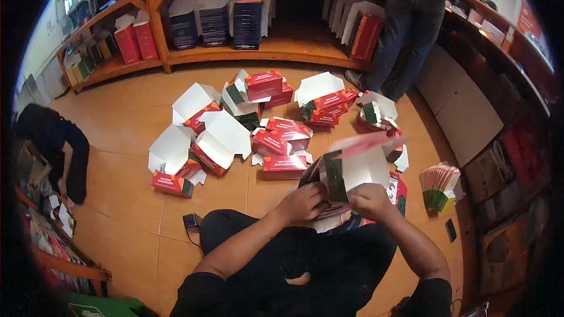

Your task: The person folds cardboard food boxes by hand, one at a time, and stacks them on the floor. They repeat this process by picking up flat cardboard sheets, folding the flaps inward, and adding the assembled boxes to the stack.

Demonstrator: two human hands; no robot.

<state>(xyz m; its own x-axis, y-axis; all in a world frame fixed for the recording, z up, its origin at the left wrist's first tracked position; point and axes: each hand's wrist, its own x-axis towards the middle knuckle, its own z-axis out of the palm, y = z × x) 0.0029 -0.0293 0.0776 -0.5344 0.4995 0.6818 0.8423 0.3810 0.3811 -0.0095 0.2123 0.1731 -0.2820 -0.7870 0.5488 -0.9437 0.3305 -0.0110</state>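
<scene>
Above my lap I hold a partly folded cardboard box (365,169), white inside with a dark green side panel; its raised red flap is blurred. My left hand (304,202) is closed at its lower left edge, fingers curled beside the green panel. With fingers pinched, my right hand (370,199) grips the lower right edge. Beneath the box, between my hands, is a stack of flat card pieces (332,221), mostly covered. On the floor ahead lie several folded red boxes, such as a closed one (285,167) and one with its white lid raised (217,147).
A fanned stack of flat cartons (439,188) and a phone (450,230) lie to my right. By my left knee is a black adapter (191,221) with a cable. Ahead, a wooden shelf (235,56) holds stacked cartons. One person (411,23) stands ahead right; another (56,141) crouches at left.
</scene>
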